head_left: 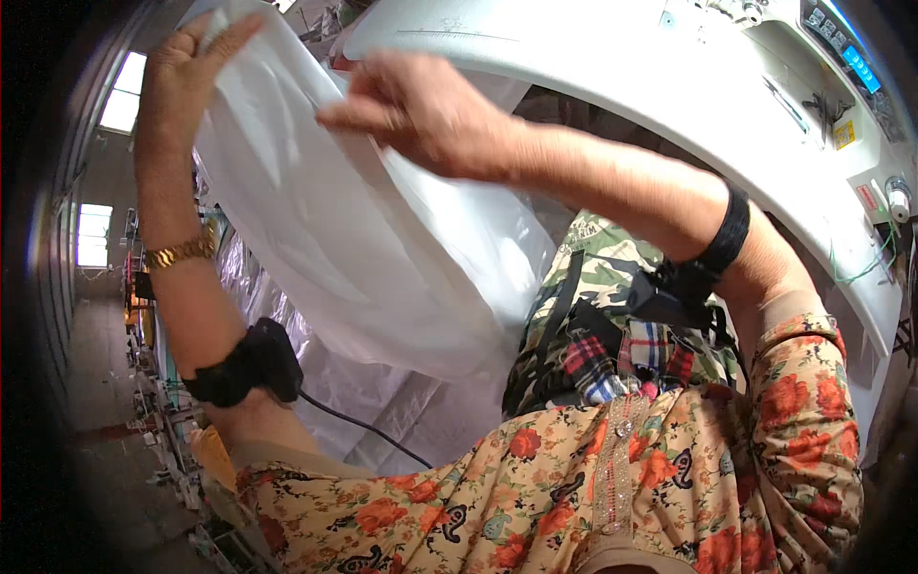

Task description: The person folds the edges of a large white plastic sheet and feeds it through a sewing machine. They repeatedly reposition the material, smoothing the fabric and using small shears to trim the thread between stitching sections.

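A large sheet of thin white cloth (296, 230) hangs from the upper left down toward my lap. My left hand (182, 81) is raised high at the far left, shut on the cloth's upper edge with the thumb across its front. My right hand (416, 115) is just in front of the cloth, near its folded edge. Its fingers look curled but are smeared by motion, so I cannot tell whether they grip the cloth. The cloth's lower end lies beside my camouflage-patterned apron (564, 277).
A white worktable (612, 86) curves across the top and right. At its right end is a sewing machine (865, 124) with a lit control panel. A pair of tweezers (786, 105) and green thread (865, 273) lie there. Shiny clear plastic (253, 277) sits behind the cloth.
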`<state>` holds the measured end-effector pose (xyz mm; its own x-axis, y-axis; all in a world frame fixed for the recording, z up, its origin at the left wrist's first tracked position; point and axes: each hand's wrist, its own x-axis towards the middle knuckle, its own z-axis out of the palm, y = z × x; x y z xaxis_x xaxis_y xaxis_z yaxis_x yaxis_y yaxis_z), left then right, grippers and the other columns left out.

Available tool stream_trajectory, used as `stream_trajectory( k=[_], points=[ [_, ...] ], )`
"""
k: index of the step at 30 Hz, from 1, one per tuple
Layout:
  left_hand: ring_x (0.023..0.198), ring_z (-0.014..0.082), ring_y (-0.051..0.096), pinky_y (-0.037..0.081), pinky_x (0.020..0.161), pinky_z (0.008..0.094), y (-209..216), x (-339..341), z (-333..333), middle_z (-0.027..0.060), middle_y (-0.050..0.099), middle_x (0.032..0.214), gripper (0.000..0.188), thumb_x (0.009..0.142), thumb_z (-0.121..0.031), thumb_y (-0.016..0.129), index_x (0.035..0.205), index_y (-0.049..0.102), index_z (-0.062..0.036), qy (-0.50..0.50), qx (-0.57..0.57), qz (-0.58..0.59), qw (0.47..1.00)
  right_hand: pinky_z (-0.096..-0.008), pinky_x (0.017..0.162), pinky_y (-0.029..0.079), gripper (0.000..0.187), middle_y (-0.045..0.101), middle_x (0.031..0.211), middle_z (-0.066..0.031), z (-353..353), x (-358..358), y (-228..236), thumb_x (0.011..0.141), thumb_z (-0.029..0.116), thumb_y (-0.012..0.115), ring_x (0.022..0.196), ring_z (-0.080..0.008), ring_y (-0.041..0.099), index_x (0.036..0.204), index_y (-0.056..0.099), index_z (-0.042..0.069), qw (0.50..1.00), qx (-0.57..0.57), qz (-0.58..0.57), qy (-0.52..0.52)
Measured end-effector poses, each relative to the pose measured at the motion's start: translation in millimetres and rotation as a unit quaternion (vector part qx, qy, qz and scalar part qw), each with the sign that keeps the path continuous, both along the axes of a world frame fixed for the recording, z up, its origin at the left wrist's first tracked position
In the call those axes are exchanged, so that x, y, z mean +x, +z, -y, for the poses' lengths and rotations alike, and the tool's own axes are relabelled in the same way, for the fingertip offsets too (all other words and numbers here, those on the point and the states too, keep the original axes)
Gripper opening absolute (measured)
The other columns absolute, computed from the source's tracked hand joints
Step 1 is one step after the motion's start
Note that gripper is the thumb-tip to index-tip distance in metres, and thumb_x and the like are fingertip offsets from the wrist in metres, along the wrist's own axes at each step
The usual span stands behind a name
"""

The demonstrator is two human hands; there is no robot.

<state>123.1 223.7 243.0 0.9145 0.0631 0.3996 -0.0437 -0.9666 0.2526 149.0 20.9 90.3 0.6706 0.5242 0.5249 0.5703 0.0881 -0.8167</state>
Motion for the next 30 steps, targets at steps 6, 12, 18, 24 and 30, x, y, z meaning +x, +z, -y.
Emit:
stream_trajectory(
  k=[6,12,18,24,30],
  points=[
    [0.086,0.0155,0.068,0.050,0.083,0.0283,45.6,34.3,-67.5,0.0075,0.072,0.096,0.051,0.085,-0.048,0.070,0.114,0.071,-0.0060,0.068,0.053,0.037,0.996,-0.0366,0.064,0.048,0.034,0.059,0.079,-0.0126,42.6,-88.5,-95.4,0.090,0.028,0.071,0.071,-0.0216,0.057,0.095,0.052,0.000,0.990,-0.051,-0.129,0.033],
    [0.093,0.0205,0.068,0.051,0.086,0.0317,44.4,38.9,-91.4,0.0138,0.071,0.104,0.072,0.078,-0.059,0.071,0.123,0.066,-0.0036,0.117,0.069,0.103,0.985,-0.0419,0.069,0.049,0.022,0.065,0.080,-0.0153,64.2,-121.2,-118.2,0.093,0.022,0.064,0.079,-0.0332,0.065,0.096,0.056,0.002,0.951,-0.163,-0.229,0.131],
    [0.083,0.0168,0.069,0.051,0.077,0.0293,41.9,44.5,-114.7,0.0102,0.072,0.092,0.058,0.078,-0.055,0.075,0.106,0.073,-0.0039,0.083,0.045,0.091,0.991,-0.0455,0.070,0.049,0.019,0.066,0.084,-0.0164,53.4,-130.9,-130.9,0.094,0.022,0.062,0.081,-0.0370,0.064,0.094,0.059,0.003,0.958,-0.180,-0.184,0.126],
    [0.094,0.0259,0.069,0.051,0.085,0.0370,41.9,49.8,-143.0,0.0154,0.072,0.102,0.069,0.077,-0.062,0.071,0.112,0.071,-0.0032,0.170,0.129,0.103,0.971,-0.0459,0.066,0.047,0.021,0.061,0.077,-0.0217,39.3,-111.7,-148.4,0.094,0.022,0.060,0.076,-0.0422,0.059,0.089,0.058,0.002,0.970,-0.206,-0.112,0.057],
    [0.124,0.0280,0.056,0.044,0.103,0.0402,-2.3,44.2,-125.4,0.0164,0.057,0.136,0.080,0.077,-0.066,0.069,0.131,0.061,-0.0078,0.107,0.233,0.305,0.917,-0.0535,0.066,0.046,0.032,0.061,0.073,-0.0249,33.8,3.3,-26.9,0.094,0.026,0.055,0.074,-0.0464,0.059,0.079,0.060,-0.001,0.994,-0.004,0.017,-0.109]
  ],
)
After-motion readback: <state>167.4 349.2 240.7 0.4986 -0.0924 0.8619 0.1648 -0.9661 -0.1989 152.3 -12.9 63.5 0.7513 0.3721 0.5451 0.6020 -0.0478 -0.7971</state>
